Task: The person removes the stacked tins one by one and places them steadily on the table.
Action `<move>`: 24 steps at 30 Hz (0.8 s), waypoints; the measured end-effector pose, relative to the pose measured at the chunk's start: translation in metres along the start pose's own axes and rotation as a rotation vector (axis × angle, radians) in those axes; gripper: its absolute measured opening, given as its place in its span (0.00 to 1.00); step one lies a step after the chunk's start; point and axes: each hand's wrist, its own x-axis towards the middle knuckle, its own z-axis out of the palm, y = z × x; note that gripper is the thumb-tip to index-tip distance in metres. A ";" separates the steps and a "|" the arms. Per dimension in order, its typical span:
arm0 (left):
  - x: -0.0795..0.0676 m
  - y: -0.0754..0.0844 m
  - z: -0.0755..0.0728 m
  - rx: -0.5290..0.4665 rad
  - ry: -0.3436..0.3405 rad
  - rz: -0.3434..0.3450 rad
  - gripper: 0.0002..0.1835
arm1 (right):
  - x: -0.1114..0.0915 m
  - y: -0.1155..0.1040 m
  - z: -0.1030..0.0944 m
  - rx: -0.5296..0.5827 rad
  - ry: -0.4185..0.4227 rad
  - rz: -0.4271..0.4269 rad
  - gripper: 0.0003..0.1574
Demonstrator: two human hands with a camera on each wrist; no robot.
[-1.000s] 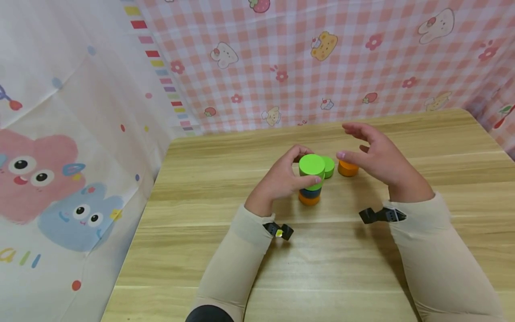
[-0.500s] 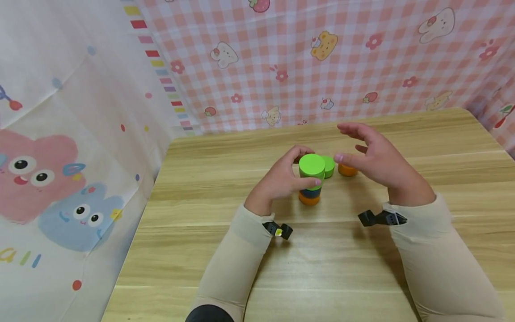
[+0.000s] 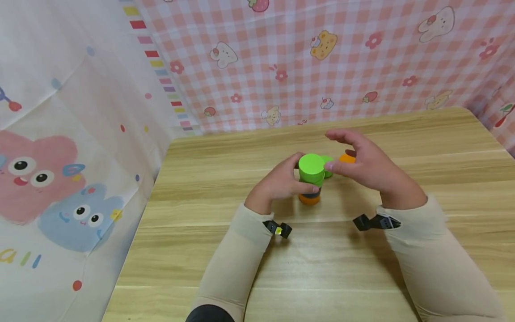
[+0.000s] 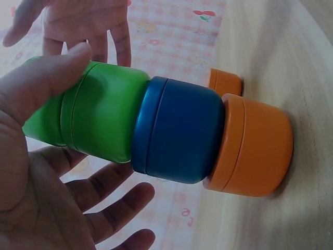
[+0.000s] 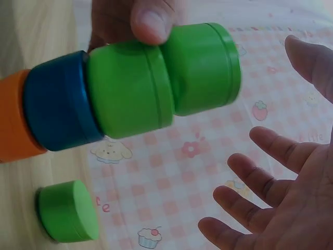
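A stack of small round lidded jars stands upright on the table: an orange jar [image 4: 257,148] at the bottom, a blue jar [image 4: 179,130] above it, then a lower green jar [image 5: 127,88] and a top green jar [image 3: 311,164]. My left hand [image 3: 277,181] holds the lower green jar from the left side, its thumb in front and fingers partly hidden behind. To the right of the stack, my right hand [image 3: 368,165] hovers with fingers spread and nothing in it. Its thumb tip appears close beside the top green jar in the head view; whether they touch I cannot tell.
Behind the stack, another green jar [image 5: 67,211] stands on the wooden table [image 3: 330,268]. A second orange jar [image 3: 347,158] sits further right, partly covered by my right hand. A pink checked cloth [image 3: 249,67] hangs along the table's back edge.
My right hand has moved left toward the stack, now hiding part of the rear green jar. My left thumb has slid slightly lower on the stack. The jars stand where they stood.
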 end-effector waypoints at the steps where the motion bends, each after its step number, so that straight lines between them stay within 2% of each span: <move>1: 0.000 0.000 0.000 0.003 0.001 0.000 0.36 | 0.001 0.000 0.002 -0.005 -0.008 0.000 0.43; 9: -0.001 0.000 -0.001 0.011 0.010 -0.003 0.32 | 0.004 0.006 0.012 -0.047 -0.070 0.004 0.41; 24: 0.001 -0.004 -0.001 0.008 0.005 0.036 0.30 | 0.007 0.008 0.022 -0.019 -0.110 -0.040 0.37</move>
